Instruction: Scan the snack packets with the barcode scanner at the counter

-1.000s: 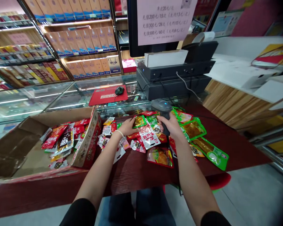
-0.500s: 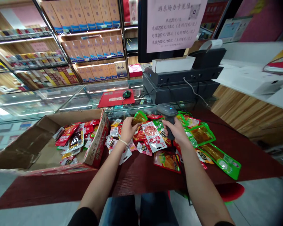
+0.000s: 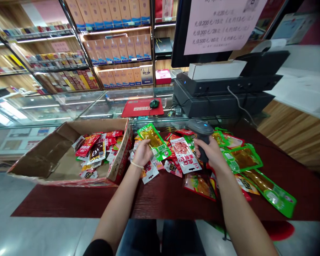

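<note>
My left hand is closed on the edge of a green snack packet with a clear front and brown food inside, tilted above the pile. My right hand grips the handle of a dark barcode scanner, its head pointing left over the packets. Between my hands lies a red-and-white snack packet. Below the scanner is a red-edged packet. Several more green packets, such as a long one, lie right of my right forearm.
An open cardboard box with several small snack packets stands at the left of the dark red table. Behind are a glass counter, a red mouse pad with a mouse, a monitor and a receipt printer.
My left hand has lifted the green packet from the pile and turned it to show its front. My right hand still holds the scanner. The camera view has shifted left.
</note>
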Demonstrator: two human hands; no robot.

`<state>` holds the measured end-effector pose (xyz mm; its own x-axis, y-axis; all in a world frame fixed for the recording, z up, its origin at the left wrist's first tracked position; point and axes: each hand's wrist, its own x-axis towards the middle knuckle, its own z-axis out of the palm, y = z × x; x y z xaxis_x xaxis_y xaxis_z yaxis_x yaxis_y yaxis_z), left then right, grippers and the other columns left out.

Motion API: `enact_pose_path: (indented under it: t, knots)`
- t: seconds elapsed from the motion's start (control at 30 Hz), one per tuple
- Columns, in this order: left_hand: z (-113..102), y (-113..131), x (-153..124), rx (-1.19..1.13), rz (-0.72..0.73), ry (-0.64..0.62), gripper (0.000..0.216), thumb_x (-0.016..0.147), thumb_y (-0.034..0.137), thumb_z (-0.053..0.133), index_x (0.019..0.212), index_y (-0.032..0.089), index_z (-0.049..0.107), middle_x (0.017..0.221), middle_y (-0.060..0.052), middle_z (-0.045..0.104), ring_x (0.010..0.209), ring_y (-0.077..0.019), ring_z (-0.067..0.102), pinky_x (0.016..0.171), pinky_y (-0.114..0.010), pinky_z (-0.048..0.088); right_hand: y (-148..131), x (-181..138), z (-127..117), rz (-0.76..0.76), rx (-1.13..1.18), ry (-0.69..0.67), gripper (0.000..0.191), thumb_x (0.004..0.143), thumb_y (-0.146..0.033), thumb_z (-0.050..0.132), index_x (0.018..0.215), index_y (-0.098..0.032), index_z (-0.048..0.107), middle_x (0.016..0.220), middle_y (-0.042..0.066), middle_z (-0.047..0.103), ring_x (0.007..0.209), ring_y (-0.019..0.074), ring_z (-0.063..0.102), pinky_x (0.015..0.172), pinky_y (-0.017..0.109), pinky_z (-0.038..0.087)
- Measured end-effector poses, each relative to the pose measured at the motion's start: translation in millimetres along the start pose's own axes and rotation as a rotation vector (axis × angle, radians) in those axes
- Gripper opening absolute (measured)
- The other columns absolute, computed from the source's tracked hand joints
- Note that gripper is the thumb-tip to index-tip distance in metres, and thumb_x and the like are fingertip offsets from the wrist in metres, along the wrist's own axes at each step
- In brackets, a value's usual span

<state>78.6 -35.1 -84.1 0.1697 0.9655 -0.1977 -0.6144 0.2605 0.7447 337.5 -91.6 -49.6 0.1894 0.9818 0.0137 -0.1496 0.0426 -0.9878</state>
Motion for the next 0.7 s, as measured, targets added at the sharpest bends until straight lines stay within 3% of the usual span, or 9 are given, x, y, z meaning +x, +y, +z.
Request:
enact_pose_path:
  t: [0.17,0.33,0.53,0.63,0.7]
  knots:
    - [-9.5,-0.9,-7.8,0.021,0.006,-0.123,0.019,0.079,0.018,0.065,0.098,0.018,0.064,0.107,-0.006,0.073,0.108,-0.0237,0.067,0.101,-0.044,0.052,-1.8,-1.8,2.2,0.001,-0.022,0.009,0.040,0.069,-0.041,0.083,0.087,-0.025,0.050,0.057,-0.009,0.053,0.037,0.0087,0.046,0.036,0.022,0.041]
    - [-10.0,-8.1,-9.9,0.000,0.000,-0.092,0.020,0.082,0.021,0.071,0.100,0.020,0.064,0.109,-0.004,0.072,0.107,-0.0202,0.068,0.100,-0.039,0.052,-3.3,-3.0,3.4,-0.010,-0.015,0.008,0.037,0.070,-0.039,0.082,0.088,-0.025,0.052,0.056,-0.009,0.052,0.037,0.0088,0.045,0.036,0.023,0.041]
    - [-4.6,-4.1,-13.0,-0.066,-0.250,-0.148,0.038,0.097,0.043,0.048,0.115,0.015,0.065,0.107,-0.011,0.074,0.110,-0.0286,0.068,0.098,-0.048,0.053,-5.3,-4.5,6.9,0.010,-0.017,0.011,0.037,0.071,-0.039,0.081,0.085,-0.026,0.050,0.053,-0.009,0.050,0.036,0.0089,0.044,0.035,0.023,0.040]
    - [-4.6,-2.5,-13.3,-0.107,-0.206,-0.186,0.047,0.100,0.048,0.037,0.120,0.016,0.064,0.108,-0.011,0.074,0.113,-0.0294,0.067,0.100,-0.050,0.052,-5.0,-4.4,8.0,0.013,-0.022,0.012,0.036,0.072,-0.040,0.081,0.083,-0.025,0.050,0.053,-0.009,0.050,0.037,0.0089,0.044,0.035,0.023,0.040]
    - [-6.2,-2.5,-12.8,-0.155,-0.079,-0.207,0.048,0.100,0.050,0.033,0.122,0.021,0.063,0.111,-0.008,0.074,0.116,-0.0277,0.066,0.102,-0.049,0.051,-4.5,-4.1,8.5,0.014,-0.025,0.018,0.036,0.072,-0.040,0.081,0.082,-0.025,0.050,0.053,-0.009,0.050,0.037,0.0087,0.044,0.035,0.022,0.040]
